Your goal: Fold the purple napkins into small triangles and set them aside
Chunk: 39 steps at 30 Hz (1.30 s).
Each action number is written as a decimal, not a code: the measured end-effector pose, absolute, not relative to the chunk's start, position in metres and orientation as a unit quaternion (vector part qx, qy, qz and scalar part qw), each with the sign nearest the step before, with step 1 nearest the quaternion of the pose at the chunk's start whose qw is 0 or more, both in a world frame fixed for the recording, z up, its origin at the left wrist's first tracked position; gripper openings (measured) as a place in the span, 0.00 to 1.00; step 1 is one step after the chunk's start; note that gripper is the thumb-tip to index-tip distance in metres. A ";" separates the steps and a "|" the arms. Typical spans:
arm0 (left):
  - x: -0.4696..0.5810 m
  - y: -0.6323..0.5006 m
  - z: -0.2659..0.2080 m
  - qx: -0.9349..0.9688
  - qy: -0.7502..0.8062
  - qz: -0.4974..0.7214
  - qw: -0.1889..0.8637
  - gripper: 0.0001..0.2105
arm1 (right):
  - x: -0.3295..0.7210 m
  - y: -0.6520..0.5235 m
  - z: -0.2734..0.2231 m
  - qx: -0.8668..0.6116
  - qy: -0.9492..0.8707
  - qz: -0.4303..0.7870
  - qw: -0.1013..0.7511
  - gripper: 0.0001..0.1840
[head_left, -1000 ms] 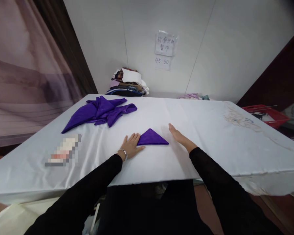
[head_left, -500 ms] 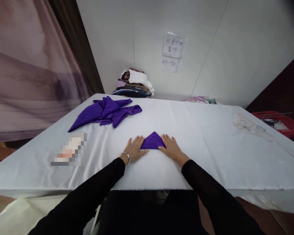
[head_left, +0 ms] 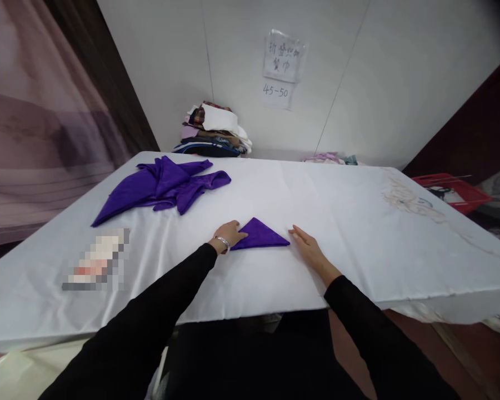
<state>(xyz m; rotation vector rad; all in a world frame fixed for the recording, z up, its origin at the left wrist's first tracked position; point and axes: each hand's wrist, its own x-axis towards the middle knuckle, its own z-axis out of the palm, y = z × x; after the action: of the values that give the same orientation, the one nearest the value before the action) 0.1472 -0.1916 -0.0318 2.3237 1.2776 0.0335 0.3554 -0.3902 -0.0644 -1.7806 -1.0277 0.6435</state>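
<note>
A purple napkin folded into a triangle (head_left: 259, 235) lies on the white tablecloth (head_left: 358, 222) in front of me. My left hand (head_left: 229, 233) has its fingers curled at the triangle's left corner and pinches it. My right hand (head_left: 307, 246) lies flat on the cloth just right of the triangle's right tip, fingers together, holding nothing. Both my sleeves are black; a bracelet sits on my left wrist.
A heap of unfolded purple napkins (head_left: 162, 186) lies at the far left. Stacked fabrics (head_left: 212, 133) stand against the back wall under a paper sign (head_left: 281, 58). A red basket (head_left: 450, 191) sits beyond the right edge. A blurred item (head_left: 95, 261) lies at the left.
Half a second ago both hands pressed flat on the triangle's sides. Now my right hand has slid off to the right, and my left hand's fingers have curled onto the left corner.
</note>
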 end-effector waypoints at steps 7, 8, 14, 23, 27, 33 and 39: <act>0.148 -0.195 -0.020 0.830 0.444 0.004 0.337 0.09 | 0.359 -0.386 -0.070 -0.679 -0.416 0.306 0.522 0.30; 0.146 -0.196 -0.019 0.818 0.438 0.011 0.372 0.09 | 0.359 -0.384 -0.068 -0.671 -0.420 0.321 0.520 0.31; 0.143 -0.196 -0.022 0.736 0.379 0.053 0.558 0.09 | 0.356 -0.352 -0.048 -0.597 -0.451 0.435 0.501 0.44; 0.142 -0.200 -0.009 0.662 0.329 0.104 0.665 0.12 | 0.346 -0.339 -0.027 -0.477 -0.446 0.612 0.447 0.32; 0.154 -0.205 -0.001 0.613 0.319 0.107 0.715 0.12 | 0.363 -0.358 -0.026 -0.466 -0.403 0.618 0.488 0.28; 0.202 -0.217 -0.001 0.537 0.340 0.135 0.761 0.14 | 0.381 -0.380 -0.037 -0.398 -0.258 0.534 0.700 0.17; 0.249 -0.236 -0.012 0.519 0.331 0.171 0.769 0.13 | 0.369 -0.384 -0.045 -0.326 -0.174 0.501 0.783 0.13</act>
<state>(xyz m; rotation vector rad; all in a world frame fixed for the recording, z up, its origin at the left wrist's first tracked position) 0.2489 -0.2357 -0.0125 1.1270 0.7175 0.3712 0.3689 -0.3838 -0.0445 -0.7030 -0.3749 1.0820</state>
